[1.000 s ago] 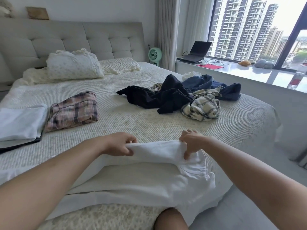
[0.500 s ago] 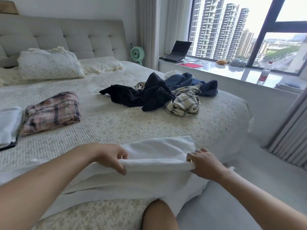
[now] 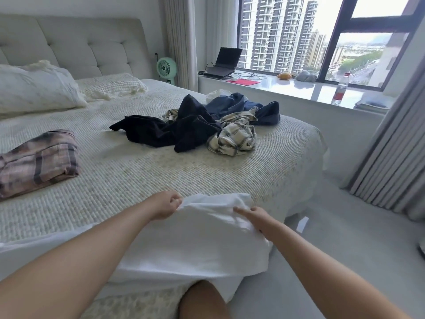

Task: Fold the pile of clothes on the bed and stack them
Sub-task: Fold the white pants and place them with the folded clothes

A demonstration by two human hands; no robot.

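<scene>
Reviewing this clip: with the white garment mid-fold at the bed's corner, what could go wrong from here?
1. The white garment lies at the bed corner with part hanging over the edge; it may slide to the floor.
2. The left hand pinches the fold, but the right hand seems only to rest on it, so the fold may skew.
3. The unfolded pile lies far across the bed; leaning over could crush the fold.

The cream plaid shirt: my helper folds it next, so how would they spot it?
Find the bed, then the unfolded pile by its window-side edge. The cream plaid shirt lies bunched at the pile's near right end, the only pale checked piece among dark navy clothes.
</scene>
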